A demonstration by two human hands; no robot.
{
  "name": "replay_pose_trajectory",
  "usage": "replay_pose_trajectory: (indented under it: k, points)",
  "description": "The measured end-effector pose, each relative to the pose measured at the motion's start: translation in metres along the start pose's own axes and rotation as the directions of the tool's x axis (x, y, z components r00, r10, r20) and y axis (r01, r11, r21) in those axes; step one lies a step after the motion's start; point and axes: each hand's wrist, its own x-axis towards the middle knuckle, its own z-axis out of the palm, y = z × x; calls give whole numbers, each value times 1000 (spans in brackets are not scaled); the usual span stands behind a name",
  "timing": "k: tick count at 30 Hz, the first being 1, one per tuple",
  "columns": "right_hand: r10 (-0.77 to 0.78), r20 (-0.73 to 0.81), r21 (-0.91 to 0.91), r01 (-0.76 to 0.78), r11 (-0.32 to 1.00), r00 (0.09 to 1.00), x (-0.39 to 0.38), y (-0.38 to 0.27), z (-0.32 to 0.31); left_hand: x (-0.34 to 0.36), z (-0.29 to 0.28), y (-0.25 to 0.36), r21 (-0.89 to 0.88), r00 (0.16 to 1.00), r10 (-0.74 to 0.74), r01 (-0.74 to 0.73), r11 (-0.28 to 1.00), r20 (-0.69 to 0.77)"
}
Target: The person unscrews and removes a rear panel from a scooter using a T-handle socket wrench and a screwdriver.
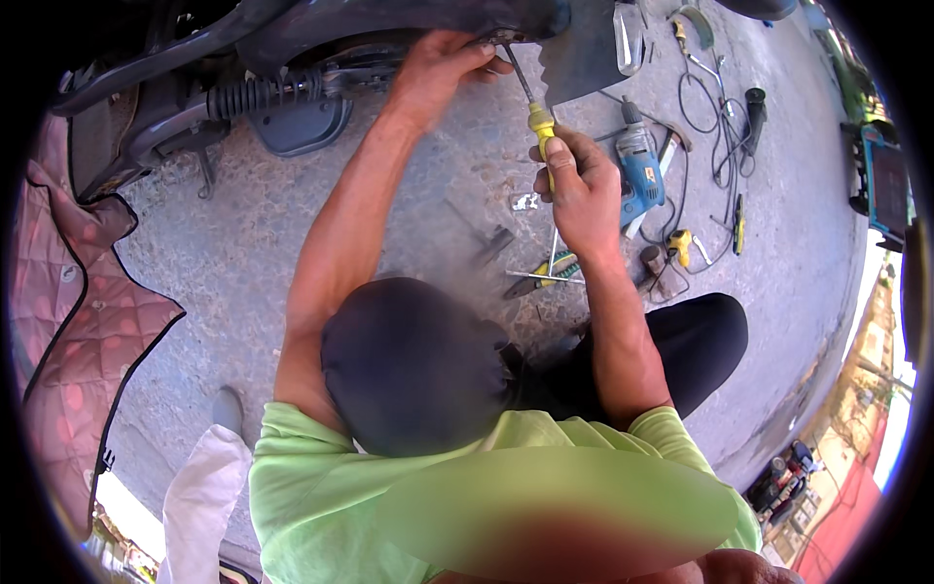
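Lighting: daylight, bright overall, fairly even across the grey floor (224, 292); shadows mostly soft. Dark zones: dark machine parts (185, 44) at upper left, sinking to near-black; black trousers (700, 350), little fabric detail. Glare: burnt-out white patches at right rim and lower left; bright glint on a shiny clear piece (629, 41) near the top. Focus: yellow-handled screwdriver (541, 122) and blue drill (639, 170) reasonably clear; hazy smear mid-floor; heavily blurred oval over the lime-green shirt (302, 487). Distortion: fisheye, edges bowed, corners black, bluish-purple fringe.
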Motion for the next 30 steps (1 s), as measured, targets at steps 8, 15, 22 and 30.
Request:
replay_pose_trajectory:
  k: [8, 15, 22, 30]
  points:
    - [186, 435, 666, -454, 592, 881, 28, 30, -24, -1, 7, 0, 55, 999, 27, -25, 998, -35]
    - [-181, -192, -101, 164, 981, 964, 17, 31, 2, 0, 6, -5, 90, 997, 65, -62, 994, -31]
    - [286, 365, 445, -436, 782, 886, 22, 18, -17, -1, 2, -6, 80, 998, 48, -45, 996, -27]
    - [176, 13, 94, -176, 980, 984, 16, 20, 1, -2, 4, -3, 67, 998, 47, -46, 997, -28]
